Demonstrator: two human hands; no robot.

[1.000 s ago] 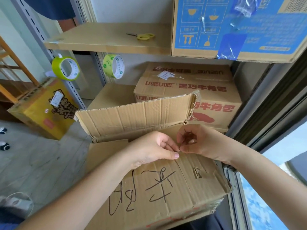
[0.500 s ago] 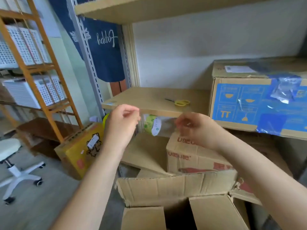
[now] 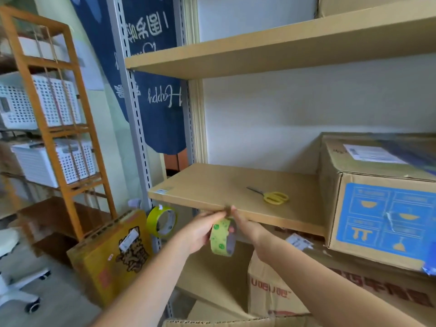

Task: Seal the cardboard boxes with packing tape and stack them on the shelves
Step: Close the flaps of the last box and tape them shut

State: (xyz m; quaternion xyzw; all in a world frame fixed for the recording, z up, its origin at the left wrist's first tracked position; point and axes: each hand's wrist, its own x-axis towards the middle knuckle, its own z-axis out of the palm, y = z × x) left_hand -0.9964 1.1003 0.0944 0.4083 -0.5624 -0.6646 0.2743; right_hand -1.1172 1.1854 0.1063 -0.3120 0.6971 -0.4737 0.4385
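The shelving unit [image 3: 236, 187] fills most of the view, with an upper board across the top and a middle board at hand height. On the right end of the middle board stands a large cardboard box with a blue printed panel [image 3: 377, 208], its top carrying a white label. Below the middle board, on the lower level, sits a brown box with red lettering [image 3: 283, 291], and along the bottom edge of the view runs the rim of an open cardboard box [image 3: 212, 323]. A yellow printed box [image 3: 113, 253] leans on the floor just left of the shelf's grey upright post. Further left stands an orange wooden rack [image 3: 70, 128] holding white baskets.

A roll of green tape [image 3: 161, 221] hangs at the post just under the middle board's left corner. Yellow-handled scissors [image 3: 274, 197] lie near the middle of that board.

Just below the board's front edge, both hands hold a second roll of packing tape [image 3: 220, 237]. The left hand [image 3: 200, 232] grips the roll's left side, fingers curled around it. The right hand [image 3: 243, 226] pinches at the roll's top, fingertips meeting the left hand's there.
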